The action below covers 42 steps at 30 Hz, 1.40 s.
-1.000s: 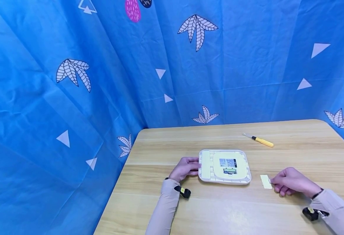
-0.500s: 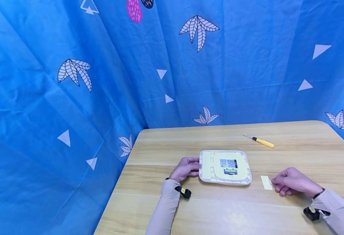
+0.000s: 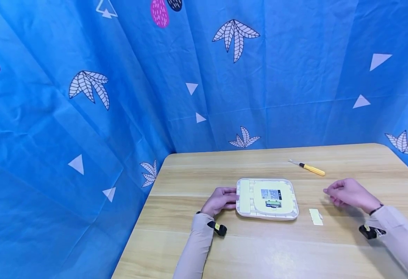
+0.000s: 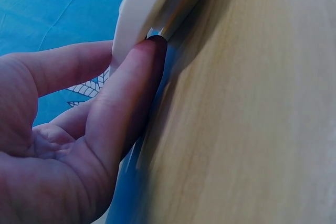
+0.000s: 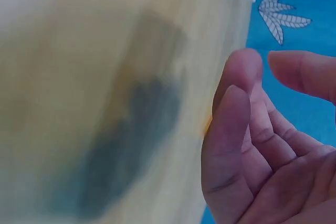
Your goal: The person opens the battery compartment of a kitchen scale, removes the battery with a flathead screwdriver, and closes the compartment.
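Note:
A white, rounded battery-powered device (image 3: pixel 249 212) lies underside up on the table, a printed label and an uncovered battery compartment (image 3: pixel 273 204) in view, with what looks like a green battery inside. My left hand (image 3: pixel 221 201) pinches the device's left edge; in the left wrist view the thumb and a finger grip its rim (image 4: pixel 142 17). To the right lies a small pale battery cover (image 3: pixel 316 217), flat on the wood. My right hand (image 3: pixel 351 193) hovers above and right of that cover, fingers loosely bent; the right wrist view shows nothing between thumb and fingers.
Behind the device, toward the back right, a yellow-handled screwdriver (image 3: pixel 312 169) lies on the wooden table (image 3: pixel 259 248). A blue patterned curtain (image 3: pixel 277 77) hangs along the back and left side of the table.
My right hand has let go of the battery cover, risen off the table and moved slightly away toward the back. The cover, the device and my left hand stay where they were.

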Tool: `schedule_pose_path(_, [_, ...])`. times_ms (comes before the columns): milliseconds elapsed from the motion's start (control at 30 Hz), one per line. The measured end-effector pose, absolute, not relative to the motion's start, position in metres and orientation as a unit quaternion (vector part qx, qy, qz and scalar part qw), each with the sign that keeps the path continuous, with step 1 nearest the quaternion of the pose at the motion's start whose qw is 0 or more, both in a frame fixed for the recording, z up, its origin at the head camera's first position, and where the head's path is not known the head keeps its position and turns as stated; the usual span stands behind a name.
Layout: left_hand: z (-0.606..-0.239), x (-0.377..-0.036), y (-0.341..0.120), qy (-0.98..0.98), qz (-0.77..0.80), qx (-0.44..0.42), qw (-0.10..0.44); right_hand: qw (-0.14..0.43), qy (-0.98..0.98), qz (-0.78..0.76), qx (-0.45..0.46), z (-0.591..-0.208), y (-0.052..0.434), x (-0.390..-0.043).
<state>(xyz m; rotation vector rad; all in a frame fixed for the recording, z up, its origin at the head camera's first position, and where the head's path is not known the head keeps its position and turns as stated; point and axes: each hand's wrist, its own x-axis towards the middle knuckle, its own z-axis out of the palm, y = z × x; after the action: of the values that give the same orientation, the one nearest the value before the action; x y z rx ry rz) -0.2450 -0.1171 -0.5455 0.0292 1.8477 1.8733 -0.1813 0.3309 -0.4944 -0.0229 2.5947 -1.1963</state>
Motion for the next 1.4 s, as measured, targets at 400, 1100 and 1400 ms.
schedule_pose_path(400, [-0.546, -0.247, -0.117, 0.678, 0.689, 0.013, 0.255, 0.027, 0.946, -0.321, -0.025, -0.482, 0.337, -0.22])
schedule_pose_path(1100, [-0.548, -0.237, -0.121, 0.685, 0.685, 0.016, 0.249, 0.031, 0.957, -0.289, -0.006, -0.509, 0.338, -0.248])
schedule_pose_path(1400, [-0.548, -0.242, -0.119, 0.689, 0.682, 0.017, 0.244, 0.023, 0.964, -0.266, -0.016, -0.512, 0.337, -0.254])
